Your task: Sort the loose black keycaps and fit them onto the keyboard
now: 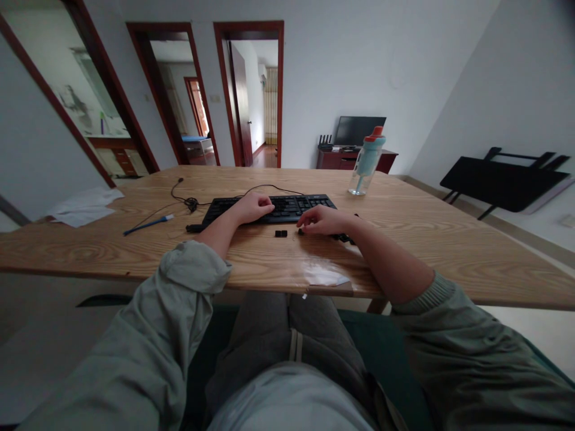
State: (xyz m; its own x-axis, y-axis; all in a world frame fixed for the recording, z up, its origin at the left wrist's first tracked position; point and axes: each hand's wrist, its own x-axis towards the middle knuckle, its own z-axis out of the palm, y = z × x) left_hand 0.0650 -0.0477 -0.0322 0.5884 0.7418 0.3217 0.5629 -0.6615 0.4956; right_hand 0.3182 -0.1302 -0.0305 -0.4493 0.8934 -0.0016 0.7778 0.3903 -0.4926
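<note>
A black keyboard [287, 206] lies on the wooden table in front of me. My left hand [252, 208] rests over its left and middle part, fingers curled together; what they hold, if anything, is hidden. Just in front of the keyboard's near edge, my right hand [324, 219] has its fingertips closed on a small black keycap [300, 231] at the tabletop. Two more black keycaps [281, 234] sit side by side to the left of it. Under my right wrist, several small black pieces [344, 238] are partly covered by the forearm.
A water bottle [366, 164] with a red lid stands beyond the keyboard on the right. To the left lie a blue brush [148, 224], a coiled black cable [191, 204] and white paper [85, 205]. Clear tape [324, 272] covers part of the near edge of the wooden table [431, 239].
</note>
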